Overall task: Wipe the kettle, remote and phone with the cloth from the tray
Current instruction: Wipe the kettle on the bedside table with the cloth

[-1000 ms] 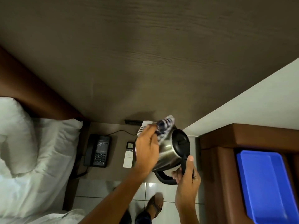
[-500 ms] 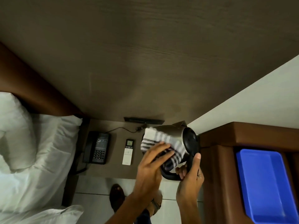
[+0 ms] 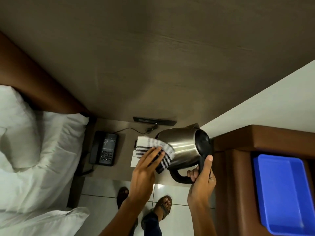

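Note:
A steel kettle (image 3: pixel 183 144) with a black lid lies tipped on its side above the bedside table, lid toward the right. My right hand (image 3: pixel 202 178) grips its black handle (image 3: pixel 179 177). My left hand (image 3: pixel 146 167) presses a white cloth with dark stripes (image 3: pixel 153 148) against the kettle's lower left side. The white remote (image 3: pixel 134 160) lies on the table, mostly hidden under the cloth and my left hand. A black desk phone (image 3: pixel 104 148) sits to the left of it.
The brown bedside table (image 3: pixel 122 169) stands between a white bed (image 3: pixel 39 150) on the left and a brown wooden cabinet (image 3: pixel 228 167) on the right. A blue tray (image 3: pixel 283 193) rests on the cabinet. My sandalled feet stand on the tiled floor below.
The kettle has tipped further onto its side. My left hand with the cloth has slid from the kettle's top down to its lower left side.

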